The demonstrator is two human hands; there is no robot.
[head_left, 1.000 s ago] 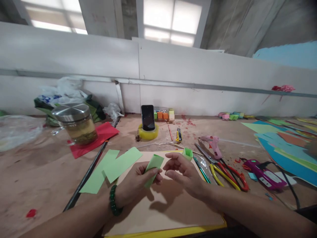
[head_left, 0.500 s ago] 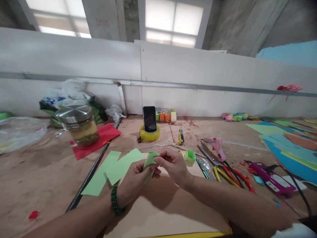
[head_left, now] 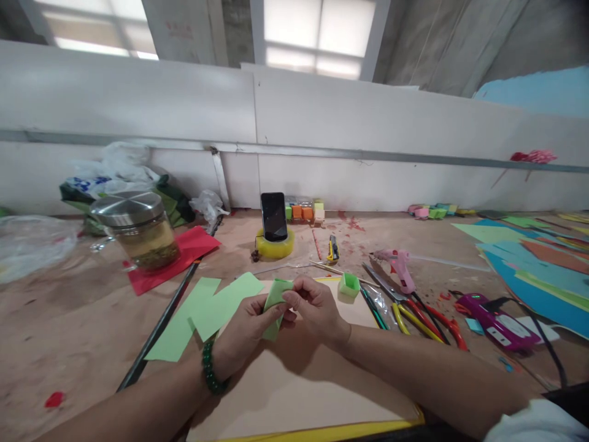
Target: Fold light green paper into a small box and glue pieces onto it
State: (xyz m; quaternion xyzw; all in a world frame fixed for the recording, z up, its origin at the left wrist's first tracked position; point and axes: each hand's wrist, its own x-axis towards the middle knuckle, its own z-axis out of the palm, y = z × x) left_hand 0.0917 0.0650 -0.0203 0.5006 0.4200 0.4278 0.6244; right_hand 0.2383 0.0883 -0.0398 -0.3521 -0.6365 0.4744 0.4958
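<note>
We find one folded green paper (head_left: 275,296) above one beige board (head_left: 322,393) | left hand (head_left: 243,334): grip closed on the paper | right hand (head_left: 322,311): grip pinching its upper edge | two flat green sheets (head_left: 224,306) left of the hands | one open green box (head_left: 348,286) right of them | one pink glue gun (head_left: 403,272) on the tabletop (head_left: 92,344)

left grip (head_left: 245,331) partly hides folded green paper (head_left: 277,293)

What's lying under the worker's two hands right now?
A pale tan sheet lies below the left hand and right hand, with a yellow edge showing along its near side. Whatever the hands themselves cover can't be seen.
</note>
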